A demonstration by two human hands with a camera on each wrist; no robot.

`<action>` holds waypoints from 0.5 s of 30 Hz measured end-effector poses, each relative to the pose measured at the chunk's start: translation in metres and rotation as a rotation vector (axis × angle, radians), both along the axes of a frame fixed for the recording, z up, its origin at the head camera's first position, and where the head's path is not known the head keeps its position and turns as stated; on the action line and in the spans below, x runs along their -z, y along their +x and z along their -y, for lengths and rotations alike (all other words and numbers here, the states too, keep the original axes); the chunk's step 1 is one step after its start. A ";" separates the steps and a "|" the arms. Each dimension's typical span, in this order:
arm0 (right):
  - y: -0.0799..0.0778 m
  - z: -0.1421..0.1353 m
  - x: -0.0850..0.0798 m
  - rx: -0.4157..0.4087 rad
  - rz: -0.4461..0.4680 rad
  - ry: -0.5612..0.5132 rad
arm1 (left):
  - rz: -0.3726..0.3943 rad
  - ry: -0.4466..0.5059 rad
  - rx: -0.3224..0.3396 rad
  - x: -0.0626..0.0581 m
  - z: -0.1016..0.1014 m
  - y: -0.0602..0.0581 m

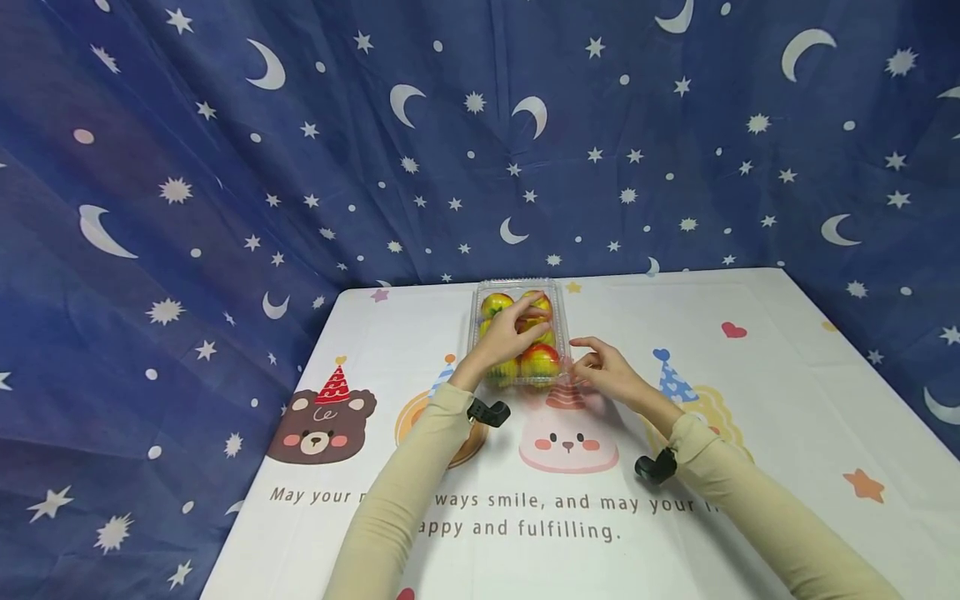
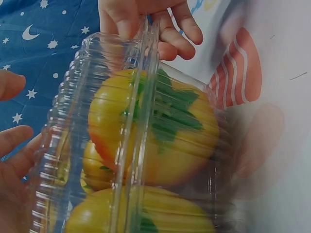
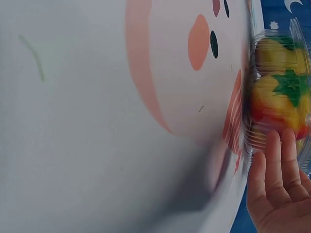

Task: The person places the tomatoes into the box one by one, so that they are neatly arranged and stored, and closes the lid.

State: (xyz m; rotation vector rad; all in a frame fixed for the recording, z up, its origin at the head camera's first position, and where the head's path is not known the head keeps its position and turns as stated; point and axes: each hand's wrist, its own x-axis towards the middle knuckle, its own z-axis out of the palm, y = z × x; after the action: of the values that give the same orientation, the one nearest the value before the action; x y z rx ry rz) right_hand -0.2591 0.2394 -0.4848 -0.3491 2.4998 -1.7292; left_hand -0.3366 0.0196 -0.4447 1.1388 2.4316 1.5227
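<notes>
A clear plastic clamshell box (image 1: 561, 333) with ridged sides lies toward the back of the table. Inside it are several yellow-and-red tomato-like fruits (image 2: 170, 131) with green leafy tops. Its lid lies over them, and the rims (image 2: 136, 141) meet along the side. My left hand (image 1: 513, 329) is over the lid, fingers spread; whether they touch it cannot be told. At the box's right front corner is my right hand (image 1: 606, 373). Its fingers reach the box's ridged side in the right wrist view, where the hand (image 3: 282, 194) looks fairly straight-fingered.
The white tablecloth (image 1: 795, 383) carries printed cartoon figures, a bear (image 1: 318, 425) among them, and lettering. Behind and at both sides hangs a blue curtain (image 1: 450, 183) with moons and stars. A black wrist camera (image 1: 656, 467) sits on the right wrist, another (image 1: 489, 412) on the left.
</notes>
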 end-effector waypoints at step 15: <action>0.003 0.005 -0.003 0.015 0.080 -0.043 | -0.014 0.010 0.002 0.005 -0.001 -0.002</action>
State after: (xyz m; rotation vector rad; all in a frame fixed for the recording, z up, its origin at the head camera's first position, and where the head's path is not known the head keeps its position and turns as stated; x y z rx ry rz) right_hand -0.2558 0.2345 -0.4813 -0.2598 2.4190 -1.7683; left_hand -0.3385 0.0202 -0.4493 1.1580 2.4334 1.5338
